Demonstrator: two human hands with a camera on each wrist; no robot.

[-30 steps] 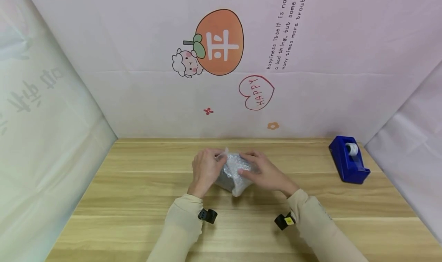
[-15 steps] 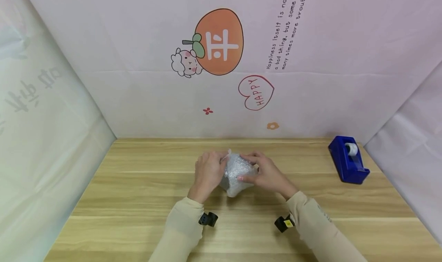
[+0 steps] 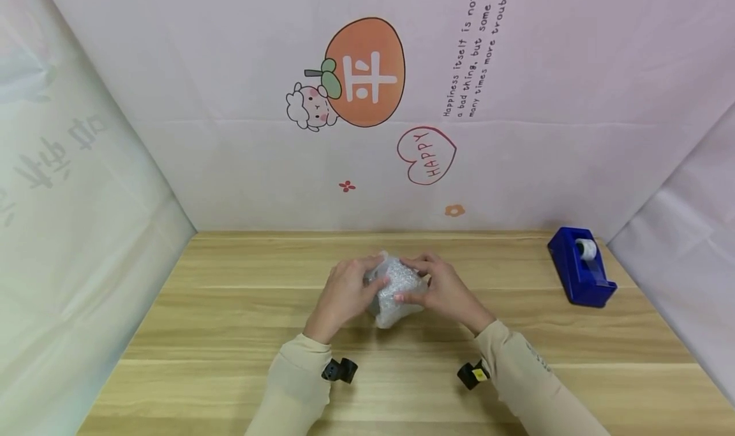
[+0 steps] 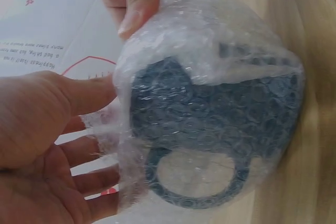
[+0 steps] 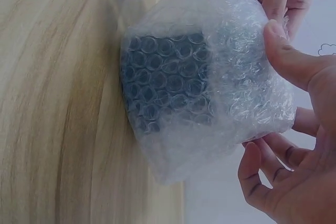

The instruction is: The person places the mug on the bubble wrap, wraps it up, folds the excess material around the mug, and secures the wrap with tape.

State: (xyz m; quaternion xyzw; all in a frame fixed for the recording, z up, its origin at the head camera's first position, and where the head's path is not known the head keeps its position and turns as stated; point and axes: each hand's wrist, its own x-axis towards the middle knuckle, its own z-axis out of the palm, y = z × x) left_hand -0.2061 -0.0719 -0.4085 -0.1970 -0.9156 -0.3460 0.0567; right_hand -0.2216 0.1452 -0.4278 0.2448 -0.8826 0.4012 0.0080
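Note:
A dark mug (image 4: 220, 114) shows through the bubble wrap (image 3: 396, 302) folded around it, near the middle of the wooden table. Its rounded handle (image 4: 244, 177) is visible through the plastic in the left wrist view. My left hand (image 3: 346, 290) grips the upper left edge of the wrap, thumb on the near face and fingers behind. From the right, my right hand (image 3: 448, 292) holds the wrapped mug, its thumb (image 5: 294, 59) pressing the upper fold. Crumpled layers cover the mug's top, and a loose corner of wrap sticks out toward the front.
A blue tape dispenser (image 3: 580, 267) with a white roll stands at the table's back right. Printed white cloth (image 3: 258, 180) rises behind the wooden table (image 3: 230, 334) and along both sides. Small black cameras (image 3: 340, 370) sit at both wrists.
My left hand has changed its hold, its thumb coming down onto the wrap's front face. The wrap's front corner has shifted slightly left. My right hand keeps nearly the same place.

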